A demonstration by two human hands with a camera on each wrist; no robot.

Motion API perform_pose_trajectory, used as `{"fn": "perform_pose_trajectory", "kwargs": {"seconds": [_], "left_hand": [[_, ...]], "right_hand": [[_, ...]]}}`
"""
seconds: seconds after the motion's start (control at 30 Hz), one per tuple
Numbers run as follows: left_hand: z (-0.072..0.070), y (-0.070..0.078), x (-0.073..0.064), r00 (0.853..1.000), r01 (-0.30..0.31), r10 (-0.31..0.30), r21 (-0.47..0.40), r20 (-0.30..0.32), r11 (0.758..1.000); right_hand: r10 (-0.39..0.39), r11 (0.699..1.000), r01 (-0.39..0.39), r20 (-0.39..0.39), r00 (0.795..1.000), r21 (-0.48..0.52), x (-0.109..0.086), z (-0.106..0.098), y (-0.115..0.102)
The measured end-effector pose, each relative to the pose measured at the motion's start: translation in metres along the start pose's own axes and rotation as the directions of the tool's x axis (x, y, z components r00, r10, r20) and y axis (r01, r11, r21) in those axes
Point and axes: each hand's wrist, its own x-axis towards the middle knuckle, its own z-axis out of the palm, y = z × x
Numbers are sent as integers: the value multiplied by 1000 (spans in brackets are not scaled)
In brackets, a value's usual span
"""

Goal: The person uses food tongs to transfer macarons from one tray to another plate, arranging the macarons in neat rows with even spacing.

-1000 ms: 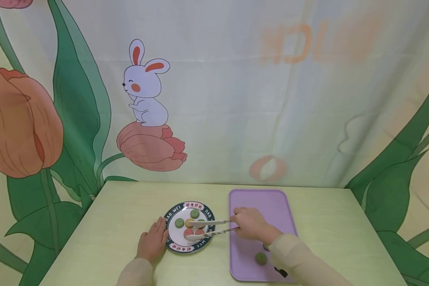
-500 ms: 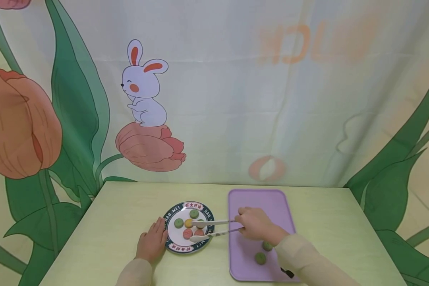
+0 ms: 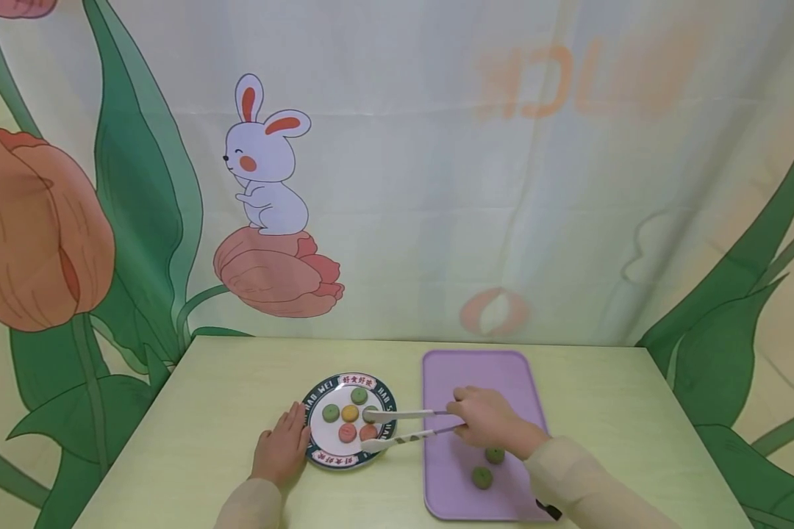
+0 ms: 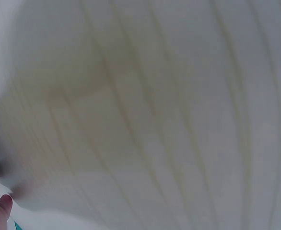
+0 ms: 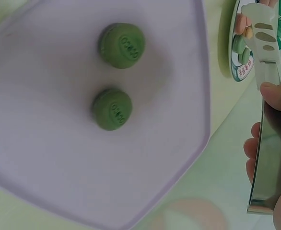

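Note:
In the head view my right hand grips metal tongs with pale tips, above the purple tray. The tips stand spread over the right side of a round plate with a dark lettered rim. On that plate lie a yellow macaron, two pink macarons and several green macarons; the tongs partly cover the rightmost ones. My left hand rests with extended fingers against the plate's left rim. Two green macarons sit on the tray, large in the right wrist view.
Plate and tray stand side by side on a pale yellow table, a narrow strip of tabletop between them. Behind the table hangs a curtain printed with tulips and a rabbit. Table surface fills most of the left wrist view.
My right hand has drawn the tongs to the right, from over the yellow and pink macarons toward the plate's right rim. A macaron on the tray has come into view. The left hand has stayed put.

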Motion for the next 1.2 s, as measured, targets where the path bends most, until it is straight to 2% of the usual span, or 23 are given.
{"fn": "perform_pose_trajectory", "kwargs": {"seconds": [0.37, 0.6, 0.9, 1.2], "left_hand": [[-1, 0, -2, 1000, -14, 14, 10, -12, 1000], [0, 0, -2, 1000, -18, 18, 15, -17, 1000], [0, -1, 0, 1000, -13, 14, 14, -20, 1000], [-1, 1, -1, 1000, -6, 6, 17, -7, 1000]], "right_hand": [[0, 1000, 0, -4, 1000, 20, -10, 2, 7], [8, 1000, -8, 25, 1000, 25, -15, -3, 8], [-28, 1000, 29, -39, 999, 5, -25, -5, 16], [-14, 999, 14, -26, 1000, 28, -33, -2, 22]]}}
